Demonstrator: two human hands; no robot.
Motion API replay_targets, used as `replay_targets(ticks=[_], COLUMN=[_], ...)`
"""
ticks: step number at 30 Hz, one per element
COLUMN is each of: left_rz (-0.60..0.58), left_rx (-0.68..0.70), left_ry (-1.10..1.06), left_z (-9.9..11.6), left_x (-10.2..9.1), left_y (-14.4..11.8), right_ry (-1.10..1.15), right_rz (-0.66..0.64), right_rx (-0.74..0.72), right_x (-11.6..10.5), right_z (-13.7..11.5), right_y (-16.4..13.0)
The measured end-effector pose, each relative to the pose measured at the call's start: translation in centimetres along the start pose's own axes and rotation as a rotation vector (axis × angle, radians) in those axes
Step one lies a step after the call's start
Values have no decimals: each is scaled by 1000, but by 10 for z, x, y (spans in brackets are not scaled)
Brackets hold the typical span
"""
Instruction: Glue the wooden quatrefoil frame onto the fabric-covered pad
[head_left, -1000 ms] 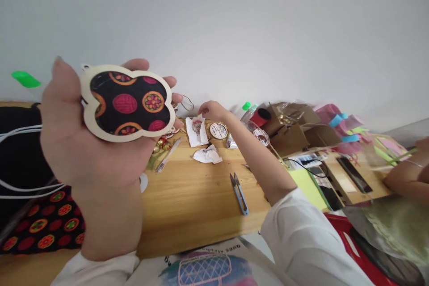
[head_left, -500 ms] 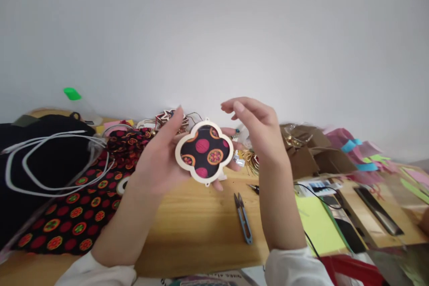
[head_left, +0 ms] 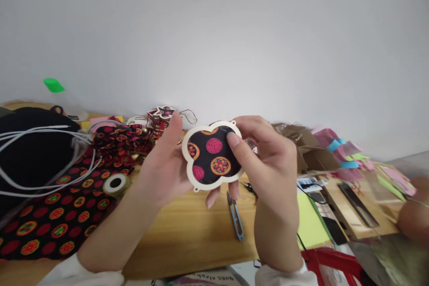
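Cream, wooden-looking four-lobed frame [head_left: 185, 148] with black patterned fabric [head_left: 205, 161] inside, above the pale wooden bench [head_left: 187, 232]: cradles it from behind with the left hand [head_left: 166, 165], thumb spread wide; pinches its edge with the right hand [head_left: 270, 156], seemingly for steadiness.

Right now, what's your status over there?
Right hand grips fabric-filled frame. Left hand open, partly behind it. Blue snips lie on table, untouched.

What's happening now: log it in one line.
left hand: under ornament | right hand: gripping its right edge | snips: on table, untouched
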State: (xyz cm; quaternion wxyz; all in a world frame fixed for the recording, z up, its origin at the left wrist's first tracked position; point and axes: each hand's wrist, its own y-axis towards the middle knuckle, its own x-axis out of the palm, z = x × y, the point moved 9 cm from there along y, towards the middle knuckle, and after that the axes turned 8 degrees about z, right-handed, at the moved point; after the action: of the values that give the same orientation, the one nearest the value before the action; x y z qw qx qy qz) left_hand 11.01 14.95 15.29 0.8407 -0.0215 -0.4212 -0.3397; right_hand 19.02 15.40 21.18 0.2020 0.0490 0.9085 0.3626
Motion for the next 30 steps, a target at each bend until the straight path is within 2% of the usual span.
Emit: replay_targets(ticks=[3,6,13,15,19,24,30], left_rz=[141,278,412,417,341,309,358], left_rx=[86,141,52,35,29,46,47], left_ry=[-74,-147,-291,-306,-311,-308,-297], left_z=[2,4,-3,-5,-7,-7,-6], left_x=[-6,-12,-13,-13,-12,-13,-7], left_y=[0,-3,-4,-3,-3,-5,-4], right_ry=[-117,-179,-291,-339,-449,-447,-454], right_rz=[82,106,176,218,288,243,241], right_rx=[-74,-101,-161,-202,-317,-343,-347], right_x=[-4,-4,-4,-6,-11,-9,-4], right_z=[-12,-16,-19,-23,-34,-37,-37], right_y=[-7,-12,-19,-21,-28,-31,-30])
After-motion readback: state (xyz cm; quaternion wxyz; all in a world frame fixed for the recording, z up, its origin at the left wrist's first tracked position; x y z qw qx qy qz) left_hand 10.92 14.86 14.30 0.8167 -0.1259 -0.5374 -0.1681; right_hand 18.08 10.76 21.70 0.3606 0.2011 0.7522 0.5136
